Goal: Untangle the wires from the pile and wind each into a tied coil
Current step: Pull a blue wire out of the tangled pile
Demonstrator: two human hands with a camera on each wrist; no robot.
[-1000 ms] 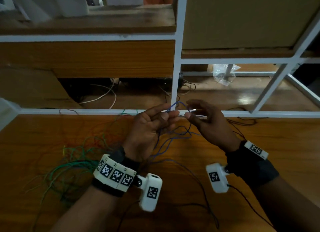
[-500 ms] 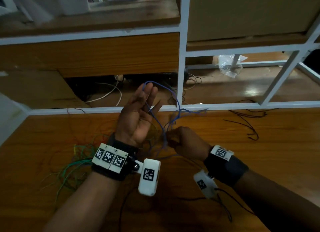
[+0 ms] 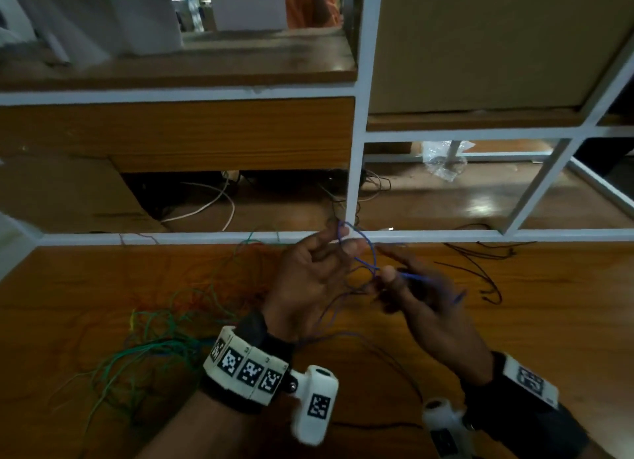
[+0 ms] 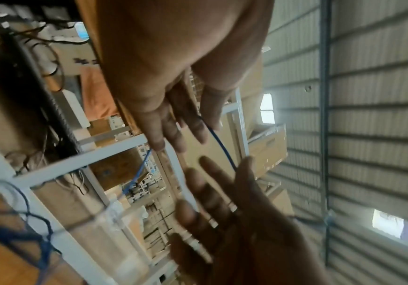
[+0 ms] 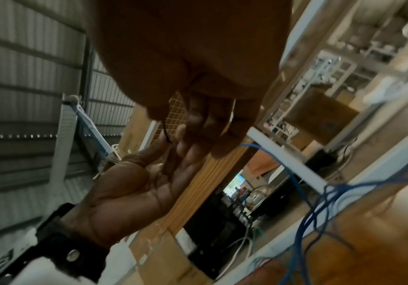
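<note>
A thin blue wire (image 3: pixel 372 252) loops over the fingertips of my left hand (image 3: pixel 339 244), which is raised palm-up above the wooden table (image 3: pixel 549 321). Its thumb presses the wire against the index finger; in the left wrist view the blue wire (image 4: pixel 218 142) comes out between them. My right hand (image 3: pixel 386 275), blurred, pinches the same wire just to the right, its other fingers spread. More blue wire (image 5: pixel 293 179) hangs in tangled loops down to the table. A pile of green, yellow and red wires (image 3: pixel 154 338) lies at the left.
A white metal rail (image 3: pixel 171 239) runs along the table's back edge, with shelving, cables and a clear plastic bag (image 3: pixel 444 160) behind it. Loose black wires (image 3: pixel 480 273) lie at the right, and a black cable (image 3: pixel 377 424) crosses the table near my wrists.
My left hand has come down from its raised, spread pose, its thumb closing on the wire. My right hand rose from beside the left wrist and moved right, pulling the blue wire.
</note>
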